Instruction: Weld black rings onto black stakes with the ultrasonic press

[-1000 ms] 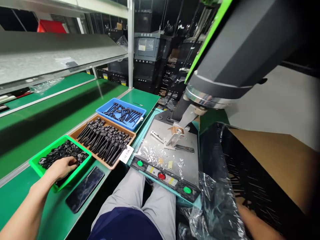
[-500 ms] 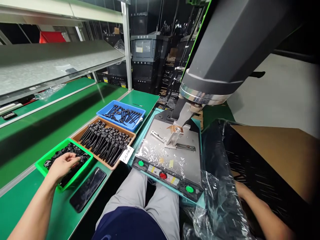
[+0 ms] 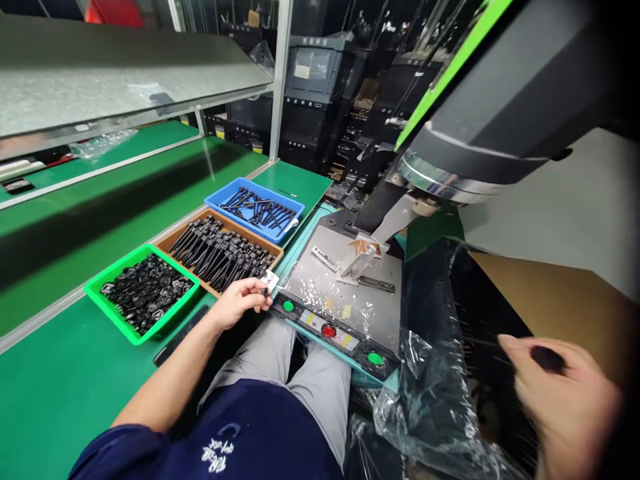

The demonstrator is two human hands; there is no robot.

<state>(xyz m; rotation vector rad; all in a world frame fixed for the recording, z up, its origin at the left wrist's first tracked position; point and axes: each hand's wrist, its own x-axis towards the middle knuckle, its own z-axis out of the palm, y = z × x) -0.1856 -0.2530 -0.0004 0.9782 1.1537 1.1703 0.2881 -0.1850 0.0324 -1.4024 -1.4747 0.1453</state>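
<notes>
My left hand (image 3: 242, 303) pinches a small black part (image 3: 265, 292) beside the front left corner of the machine's metal plate (image 3: 320, 280). On the right, over the plastic-lined box, my right hand (image 3: 560, 387) is closed around a dark part (image 3: 547, 359), blurred by motion. Small black parts fill a green tray (image 3: 93, 293) on the table. Next to it, a brown tray (image 3: 165, 241) holds rows of black rod-like parts. The blue tray (image 3: 213, 200) behind contains more long black pieces.
A machine head (image 3: 450, 167) leans over a fixture (image 3: 355, 263) on the plate. Buttons line the plate's front, including a red one (image 3: 329, 331). A phone (image 3: 180, 337) lies partly behind my left forearm. Clear plastic (image 3: 425, 380) drapes at the right.
My left hand has moved right from the green tray to the machine's corner with a small part. My right hand has risen out of the box holding a dark part. The view has shifted.
</notes>
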